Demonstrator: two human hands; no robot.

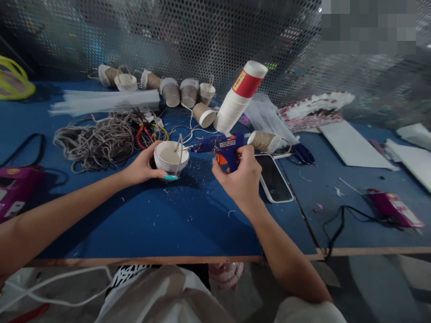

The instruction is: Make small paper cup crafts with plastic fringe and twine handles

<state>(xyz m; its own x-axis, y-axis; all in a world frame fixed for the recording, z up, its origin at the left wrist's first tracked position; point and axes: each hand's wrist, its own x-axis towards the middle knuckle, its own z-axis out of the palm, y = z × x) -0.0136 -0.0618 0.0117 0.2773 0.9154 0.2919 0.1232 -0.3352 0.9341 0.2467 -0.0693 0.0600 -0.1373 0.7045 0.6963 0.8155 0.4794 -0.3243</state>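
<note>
A small white cup (171,158) with a cord loop standing up from it is in my left hand (150,166), whose fingers wrap its left side and front. My right hand (240,175) grips a blue glue gun (224,146) with an orange trigger. The gun's nozzle points left and reaches the cup's right rim near the cord. Whether the nozzle touches the cup or the cord is too small to tell.
Grey cord (97,139) lies tangled left of red-handled scissors (144,136). Behind stand several wrapped cups (170,92) and a leaning stack of paper cups (232,105). A phone (275,178) lies right; purple devices (393,208) rest at both sides.
</note>
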